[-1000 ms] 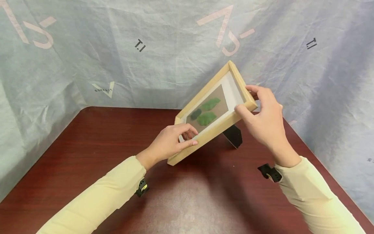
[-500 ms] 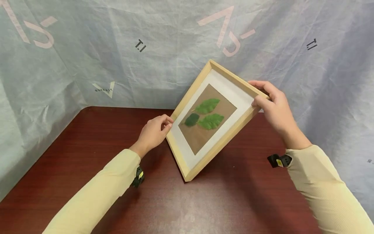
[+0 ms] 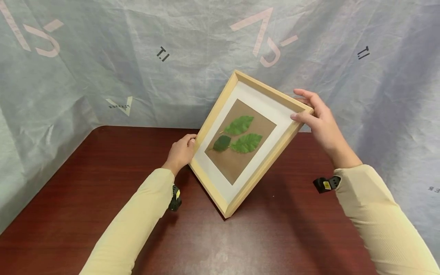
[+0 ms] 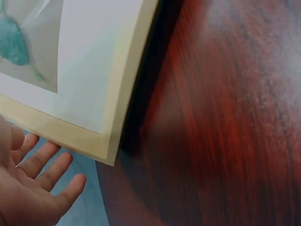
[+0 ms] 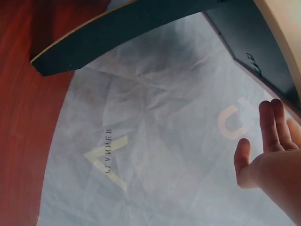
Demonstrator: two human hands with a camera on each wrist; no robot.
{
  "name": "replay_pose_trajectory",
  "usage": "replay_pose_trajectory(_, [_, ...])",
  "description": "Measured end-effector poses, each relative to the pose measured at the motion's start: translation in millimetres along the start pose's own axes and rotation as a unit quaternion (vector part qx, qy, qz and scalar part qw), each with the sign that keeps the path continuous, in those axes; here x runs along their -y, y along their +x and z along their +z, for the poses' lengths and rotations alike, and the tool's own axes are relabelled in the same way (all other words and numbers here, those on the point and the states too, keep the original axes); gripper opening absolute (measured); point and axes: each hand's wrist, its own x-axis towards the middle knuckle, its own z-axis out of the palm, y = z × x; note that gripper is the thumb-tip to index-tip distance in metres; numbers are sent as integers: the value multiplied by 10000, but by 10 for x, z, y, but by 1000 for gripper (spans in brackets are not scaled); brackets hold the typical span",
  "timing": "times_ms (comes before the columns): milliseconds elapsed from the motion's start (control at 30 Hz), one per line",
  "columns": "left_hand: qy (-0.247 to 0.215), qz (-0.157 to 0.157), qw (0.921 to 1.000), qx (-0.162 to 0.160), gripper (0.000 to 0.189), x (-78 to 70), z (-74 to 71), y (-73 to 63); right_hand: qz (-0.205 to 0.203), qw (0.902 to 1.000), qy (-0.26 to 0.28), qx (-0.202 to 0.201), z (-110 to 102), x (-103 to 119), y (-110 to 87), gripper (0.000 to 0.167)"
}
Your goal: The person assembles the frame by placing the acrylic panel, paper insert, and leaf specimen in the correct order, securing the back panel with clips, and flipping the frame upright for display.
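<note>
A light wooden picture frame [image 3: 269, 159] stands tilted on its lower corner on the table. Behind its glazing, a white mat surrounds a brown sheet with three green leaves [image 3: 245, 143]. My left hand [image 3: 181, 152] holds the frame's left edge; in the left wrist view, the fingers of that hand [image 4: 35, 183] reach under the wooden border. At the upper right corner, my right hand [image 3: 323, 124] grips the frame with its thumb in front and fingers behind. The right wrist view shows the frame's dark back with its black stand leg [image 5: 108, 37] folded out.
The dark red wooden table [image 3: 103, 183] lies beneath the frame. A wrinkled grey cloth backdrop [image 3: 137, 68] with printed letters hangs along the table's back and sides. Black wrist cameras sit below both sleeves.
The frame has swung round so that its front faces me more fully, with its lower corner nearer. My left hand has moved from over the front to the left edge; my right hand kept the corner.
</note>
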Motion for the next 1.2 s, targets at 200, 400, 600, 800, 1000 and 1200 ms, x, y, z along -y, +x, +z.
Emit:
replay_pose_trajectory(200, [-188, -21, 9998, 105, 46, -10, 9, 15, 668, 9966, -285, 383, -21, -90, -164, 62])
replay_pose_trajectory(400, [-119, -60, 9997, 220, 47, -22, 2, 18, 1141, 9606, -2179, 1297, 15, -92, -340, 52])
replay_pose_trajectory(600, [-141, -126, 9995, 261, 47, -26, -14, 11, 1088, 9528, -2573, 1189, 85, -40, -424, 51])
replay_pose_trajectory(800, [-46, -84, 9996, 261, 43, 12, -43, -9, 1245, 9549, -2424, 1179, 59, -58, -416, 53])
replay_pose_trajectory(1000, [242, 27, 9994, 227, 39, 43, -121, -92, 1360, 9571, -2292, 1135, 16, -128, -375, 55])
replay_pose_trajectory(1200, [561, 342, 9960, 606, 47, 133, -214, -111, 1482, 9636, -1967, 1042, 7, -201, -297, 57])
